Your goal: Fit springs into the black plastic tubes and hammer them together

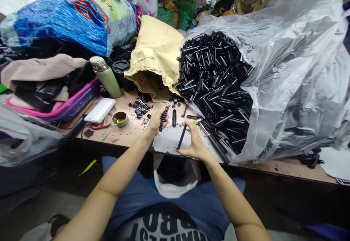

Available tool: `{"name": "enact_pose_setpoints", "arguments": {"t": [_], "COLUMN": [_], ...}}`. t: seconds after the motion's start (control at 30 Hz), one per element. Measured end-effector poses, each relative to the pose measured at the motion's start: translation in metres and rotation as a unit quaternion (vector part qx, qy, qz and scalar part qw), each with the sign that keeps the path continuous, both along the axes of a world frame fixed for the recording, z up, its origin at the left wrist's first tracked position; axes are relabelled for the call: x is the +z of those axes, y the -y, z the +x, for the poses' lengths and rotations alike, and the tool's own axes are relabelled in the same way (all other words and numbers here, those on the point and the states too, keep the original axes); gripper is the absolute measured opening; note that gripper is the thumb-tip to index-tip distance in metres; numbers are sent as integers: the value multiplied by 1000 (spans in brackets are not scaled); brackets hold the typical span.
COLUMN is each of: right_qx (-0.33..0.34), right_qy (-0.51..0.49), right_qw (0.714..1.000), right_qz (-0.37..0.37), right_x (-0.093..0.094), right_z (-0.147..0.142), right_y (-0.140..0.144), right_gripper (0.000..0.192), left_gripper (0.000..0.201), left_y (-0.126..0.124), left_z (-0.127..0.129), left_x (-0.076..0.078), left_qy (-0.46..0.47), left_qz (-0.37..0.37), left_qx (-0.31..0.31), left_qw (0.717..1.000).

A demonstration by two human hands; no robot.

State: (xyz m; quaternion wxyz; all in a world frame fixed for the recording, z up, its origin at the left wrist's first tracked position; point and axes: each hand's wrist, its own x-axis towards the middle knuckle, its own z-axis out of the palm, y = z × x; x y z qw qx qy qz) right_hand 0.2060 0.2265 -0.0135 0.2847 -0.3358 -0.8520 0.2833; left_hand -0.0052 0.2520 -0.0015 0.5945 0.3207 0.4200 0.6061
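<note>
My left hand [155, 123] is closed around a dark, beaded-looking stick [163, 119], which stands up out of the fingers at a slant. My right hand [196, 142] spans a slim black strip [182, 136], with the thumb at its near end and the fingers at its far end, over a white sheet [165, 141]. Between the two hands lies a short black tube-like piece [174, 117]. Just beyond my left hand is a pile of small black ringed parts on thin metal pins [140, 107].
A large clear plastic bag [287, 80] spills black plastic pieces [213, 77] on the right. Further back sits a yellow sack [155, 47]. Leftward are a small metal cup [120, 119], a white power bank [100, 110], a green flask [106, 77] and a pink-rimmed basket [54, 114]. A metal-tipped tool [212, 137] lies right.
</note>
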Motion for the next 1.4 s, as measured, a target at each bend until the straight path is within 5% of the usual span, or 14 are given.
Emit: {"name": "enact_pose_setpoints", "arguments": {"t": [0.13,0.27,0.5,0.67,0.8,0.87,0.97,1.1,1.17,1.23,1.3,1.4], "right_qx": [60,94,56,30,-13,-45,-87,-44,-92,-234,-360,-394], "right_qy": [-25,-15,1,-2,13,22,65,144,168,237,334,419], "right_qw": [997,994,998,1000,1000,999,994,988,980,941,869,814], "right_qz": [40,55,30,4,6,17,9,22,50,62,61,82], "right_x": [28,31,11,-5,-28,-43,-52,-24,-7,-2,-9,-27], "right_z": [-28,-45,-52,-57,-57,-57,-57,-47,-31,-8,17,43], "right_y": [0,6,16,13,12,11,10,5,0,-5,-9,-12], "right_gripper": [108,109,109,108,104,96,85,75,54,36,27,24], "left_gripper": [40,30,32,29,27,31,49,43,41,40,40,39], "left_y": [32,47,58,52,54,60,68,68,66,65,65,67], "left_z": [18,26,25,26,29,31,32,26,22,18,16,13], "left_x": [-2,-5,-2,-14,-35,-47,-64,-79,-83,-85,-87,-88], "left_qy": [30,52,23,-17,-184,-350,-553,-676,-704,-717,-719,-728], "left_qz": [-39,-71,-120,-140,-68,26,110,163,190,213,238,257], "left_qx": [34,49,44,29,40,59,39,-41,-53,-51,-56,-50], "left_qw": [998,995,992,990,980,935,825,718,682,662,651,634]}}
